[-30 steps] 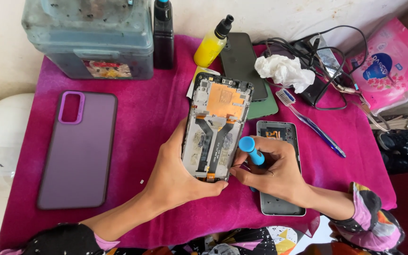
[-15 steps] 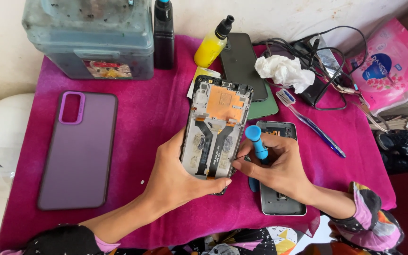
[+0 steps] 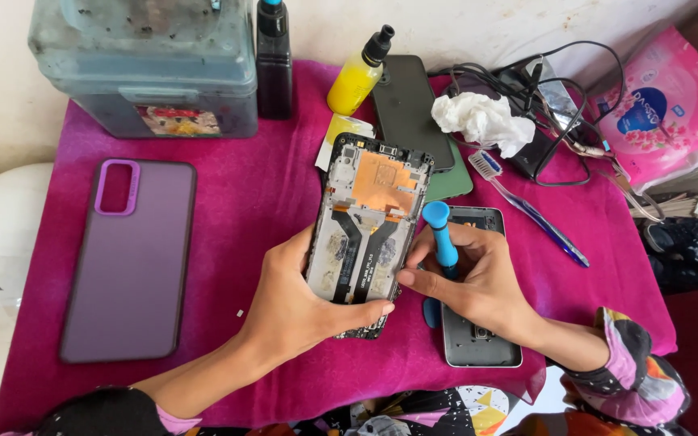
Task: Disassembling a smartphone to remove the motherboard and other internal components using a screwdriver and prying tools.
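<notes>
Magenta cloth (image 3: 228,218) | opened phone (image 3: 367,222), copper shield, black ribbons | left hand (image 3: 300,303) grips it | right hand (image 3: 478,282) pinches blue screwdriver (image 3: 441,234)

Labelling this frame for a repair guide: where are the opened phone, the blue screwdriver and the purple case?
opened phone (image 3: 381,190), head view, on its orange shield.
blue screwdriver (image 3: 439,230), head view, on the handle top.
purple case (image 3: 127,266), head view, on its flat back.

Left hand (image 3: 300,303) cupped in a grip, right hand (image 3: 478,282) curled beside it.
</notes>
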